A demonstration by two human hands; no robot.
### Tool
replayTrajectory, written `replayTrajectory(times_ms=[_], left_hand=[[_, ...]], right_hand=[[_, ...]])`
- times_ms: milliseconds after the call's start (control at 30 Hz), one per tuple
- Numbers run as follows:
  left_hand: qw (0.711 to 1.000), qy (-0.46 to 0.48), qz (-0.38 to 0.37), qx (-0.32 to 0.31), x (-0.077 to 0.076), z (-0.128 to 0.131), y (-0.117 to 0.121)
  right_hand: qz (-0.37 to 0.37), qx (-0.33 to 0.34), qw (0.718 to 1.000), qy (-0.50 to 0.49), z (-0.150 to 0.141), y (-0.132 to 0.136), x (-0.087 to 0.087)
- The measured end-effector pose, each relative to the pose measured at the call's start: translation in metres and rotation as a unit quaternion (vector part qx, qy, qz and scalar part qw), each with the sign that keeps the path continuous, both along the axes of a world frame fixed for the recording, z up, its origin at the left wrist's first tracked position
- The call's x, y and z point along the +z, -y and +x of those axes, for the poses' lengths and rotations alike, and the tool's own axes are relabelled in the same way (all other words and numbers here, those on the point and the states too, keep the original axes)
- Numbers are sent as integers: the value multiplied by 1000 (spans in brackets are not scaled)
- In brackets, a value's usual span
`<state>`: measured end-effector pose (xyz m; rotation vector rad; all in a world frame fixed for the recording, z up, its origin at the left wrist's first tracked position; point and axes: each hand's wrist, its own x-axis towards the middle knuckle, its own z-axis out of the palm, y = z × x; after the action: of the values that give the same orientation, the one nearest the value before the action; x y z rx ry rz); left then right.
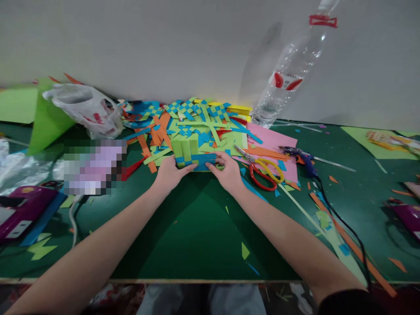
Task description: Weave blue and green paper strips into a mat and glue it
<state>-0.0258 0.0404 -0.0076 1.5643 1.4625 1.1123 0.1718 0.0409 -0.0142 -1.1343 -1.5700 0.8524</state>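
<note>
Between my hands is a small woven piece of blue and green paper strips point(185, 158), held just above the green table. Several green strips stand up from its left part, and a blue strip runs across its front toward the right. My left hand point(171, 171) is closed on its left end, thumb in front. On the right end my right hand point(226, 169) pinches the blue strip, thumb in front and fingers behind. Just behind lies a heap of blue-and-green woven paper pieces point(187, 109) with loose strips. Scissors with red and yellow handles point(262, 170) rest right of my right hand.
A glue gun point(303, 159) with a black cord lies to the right. A clear plastic bottle point(288, 74) leans against the wall. Pink paper point(275, 135) lies beneath orange strips. On the left are a plastic bag point(88, 107), a purple power strip point(28, 212) and a blurred-out device point(95, 168).
</note>
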Motion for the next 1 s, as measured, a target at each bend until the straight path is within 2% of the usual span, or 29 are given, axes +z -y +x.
replayTrajectory(times_ms=[100, 300, 467, 633, 800, 1000], left_hand=[[1000, 28, -5, 2, -3, 0, -1], [987, 155, 20, -22, -6, 0, -3], [989, 146, 15, -16, -5, -1, -2], [988, 154, -2, -20, -6, -1, -2], [993, 117, -6, -23, -6, 0, -1], [996, 92, -15, -10, -6, 1, -2]], right_hand=[[0, -13, 1000, 3, 0, -1, 0], [9, -28, 1000, -4, 1, -2, -1], [11, -38, 999, -38, 0, -3, -2], [-20, 0, 997, -73, 0, 0, 2], [0, -28, 998, -62, 0, 0, 3], [25, -25, 999, -25, 2, -1, 5]])
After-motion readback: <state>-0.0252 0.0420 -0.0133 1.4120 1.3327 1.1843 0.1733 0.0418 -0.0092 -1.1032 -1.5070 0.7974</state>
